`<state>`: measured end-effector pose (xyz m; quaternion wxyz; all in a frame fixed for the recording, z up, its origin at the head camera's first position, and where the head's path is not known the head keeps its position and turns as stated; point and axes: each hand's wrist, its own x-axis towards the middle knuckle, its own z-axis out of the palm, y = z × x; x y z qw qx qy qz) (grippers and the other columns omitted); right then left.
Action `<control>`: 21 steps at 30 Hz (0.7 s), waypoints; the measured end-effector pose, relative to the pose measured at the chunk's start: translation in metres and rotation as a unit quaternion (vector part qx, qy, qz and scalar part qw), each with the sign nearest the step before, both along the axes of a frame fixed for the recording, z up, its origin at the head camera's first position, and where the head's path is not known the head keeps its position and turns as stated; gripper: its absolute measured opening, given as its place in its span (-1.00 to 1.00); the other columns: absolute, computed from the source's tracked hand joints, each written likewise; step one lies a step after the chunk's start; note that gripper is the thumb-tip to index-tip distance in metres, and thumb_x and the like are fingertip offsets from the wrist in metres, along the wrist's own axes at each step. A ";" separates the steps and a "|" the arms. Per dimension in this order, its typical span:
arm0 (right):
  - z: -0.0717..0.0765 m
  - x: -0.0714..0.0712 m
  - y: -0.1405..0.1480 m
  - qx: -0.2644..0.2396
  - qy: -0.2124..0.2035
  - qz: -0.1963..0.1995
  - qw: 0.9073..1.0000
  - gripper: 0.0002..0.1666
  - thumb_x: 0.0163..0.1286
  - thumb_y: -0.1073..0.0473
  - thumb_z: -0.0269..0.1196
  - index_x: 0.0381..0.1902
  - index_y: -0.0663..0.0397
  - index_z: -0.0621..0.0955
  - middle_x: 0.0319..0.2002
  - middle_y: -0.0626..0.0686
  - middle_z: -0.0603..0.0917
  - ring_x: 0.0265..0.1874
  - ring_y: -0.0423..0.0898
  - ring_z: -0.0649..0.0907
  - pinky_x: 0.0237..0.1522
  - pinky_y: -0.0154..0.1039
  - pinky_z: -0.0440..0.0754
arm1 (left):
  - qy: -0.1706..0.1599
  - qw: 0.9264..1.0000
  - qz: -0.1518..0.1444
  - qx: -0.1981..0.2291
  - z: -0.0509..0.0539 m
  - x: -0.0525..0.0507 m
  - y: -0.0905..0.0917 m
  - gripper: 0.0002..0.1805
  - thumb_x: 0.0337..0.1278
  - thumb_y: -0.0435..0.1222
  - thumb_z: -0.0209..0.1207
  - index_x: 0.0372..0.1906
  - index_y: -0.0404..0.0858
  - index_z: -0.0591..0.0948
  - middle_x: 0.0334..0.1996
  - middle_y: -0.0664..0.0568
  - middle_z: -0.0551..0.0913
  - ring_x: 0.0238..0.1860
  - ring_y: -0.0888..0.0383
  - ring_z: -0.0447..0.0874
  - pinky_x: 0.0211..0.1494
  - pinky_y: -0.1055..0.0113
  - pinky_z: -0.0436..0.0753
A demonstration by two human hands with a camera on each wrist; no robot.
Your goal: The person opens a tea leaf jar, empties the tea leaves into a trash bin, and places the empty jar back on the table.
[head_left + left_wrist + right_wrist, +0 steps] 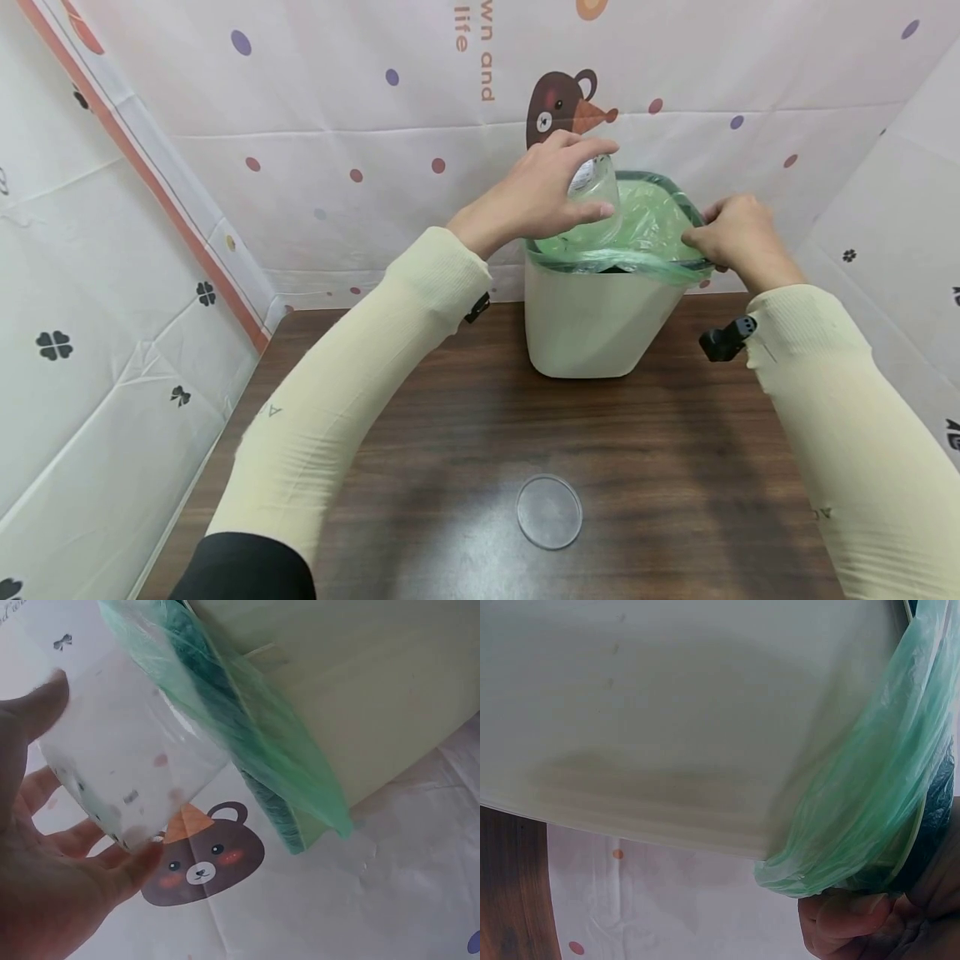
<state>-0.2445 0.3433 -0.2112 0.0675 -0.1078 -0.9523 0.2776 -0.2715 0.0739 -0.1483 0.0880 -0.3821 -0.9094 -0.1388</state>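
Note:
My left hand (543, 187) holds a clear plastic jar (603, 196) by its base, tipped on its side over the opening of a cream trash bin (592, 325). In the left wrist view the thumb and fingers curl round the jar (120, 750), whose mouth faces the bin. Small dark specks lie along its base. A green bag (652, 217) lines the bin and folds over its rim. At the rim's right corner my right hand (738, 233) grips the bin edge and the bag; in the right wrist view its curled fingers (847, 919) are under the edge.
A round clear lid (550, 512) lies flat on the dark wooden table (420, 467), in front of the bin. Behind stands a pale printed cloth (322, 92) with dots and a bear. White cloth walls rise at both sides.

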 end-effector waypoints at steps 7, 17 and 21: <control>0.000 0.000 0.000 0.001 0.005 0.003 1.000 -0.51 0.36 0.14 0.21 0.04 0.51 0.54 -0.17 0.39 0.56 -0.58 0.00 0.60 -0.58 -0.14 0.59 | -0.003 1.000 0.006 0.024 -0.002 0.000 -0.002 -0.27 0.19 0.04 0.34 0.45 0.09 0.37 0.40 0.03 0.30 0.39 0.12 0.23 0.39 0.33 0.20; 0.001 0.001 -0.001 0.003 0.002 0.004 1.000 -0.48 0.36 0.14 0.20 0.07 0.53 0.51 -0.08 0.44 0.52 -0.58 0.01 0.60 -0.58 -0.14 0.60 | -0.029 0.998 0.017 0.058 -0.002 0.006 -0.003 -0.21 0.04 0.08 0.43 0.33 0.05 0.30 0.27 0.01 0.30 0.20 0.11 0.33 0.19 0.35 0.36; 0.000 0.000 0.000 -0.003 0.001 0.000 1.000 -0.47 0.36 0.13 0.20 0.08 0.53 0.50 -0.08 0.43 0.51 -0.56 0.02 0.59 -0.57 -0.14 0.59 | -0.019 0.997 0.015 0.072 -0.003 0.007 -0.005 -0.21 0.04 0.05 0.43 0.30 -0.01 0.28 0.18 0.03 0.35 0.12 0.11 0.35 0.13 0.36 0.37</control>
